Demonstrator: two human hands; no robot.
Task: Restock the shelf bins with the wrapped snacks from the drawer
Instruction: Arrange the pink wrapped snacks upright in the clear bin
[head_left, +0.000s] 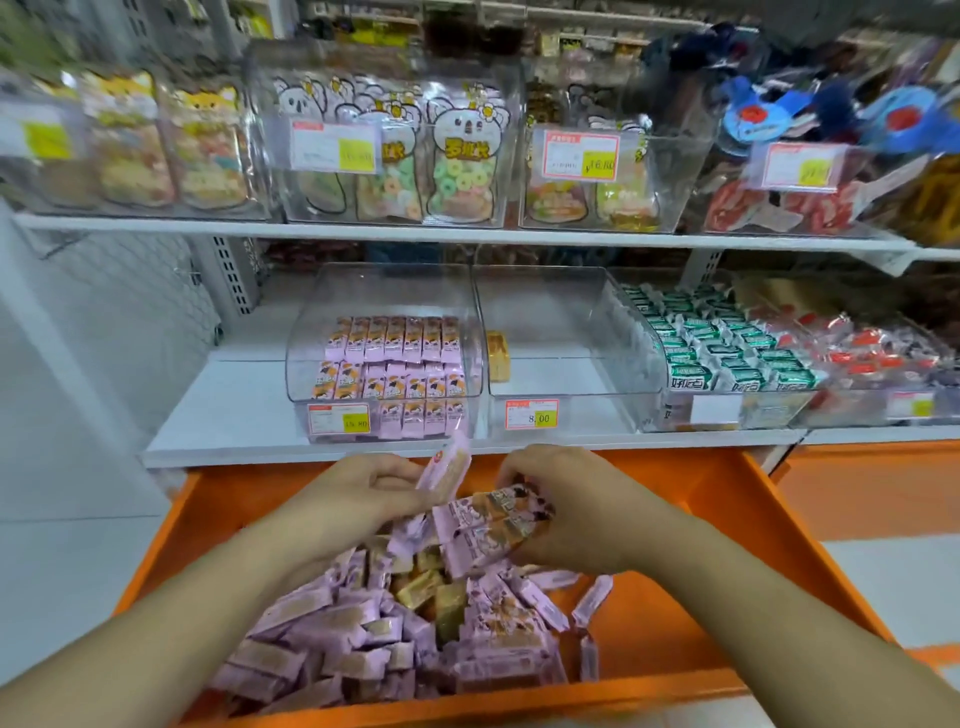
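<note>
head | right hand (561, 512) fingertips hidden behind pink snacks (493, 525)

The light is bright, even and white, seemingly from overhead, and shadows stay faint. Soft glare streaks the clear plastic bins on the upper shelf (384, 135). That top row smears with motion blur, worst toward both corners. The white shelf edges (467, 234) bow with wide-angle distortion. The heap of pink wrapped snacks (363, 634) looks reasonably sharp, though slightly soft.
</note>
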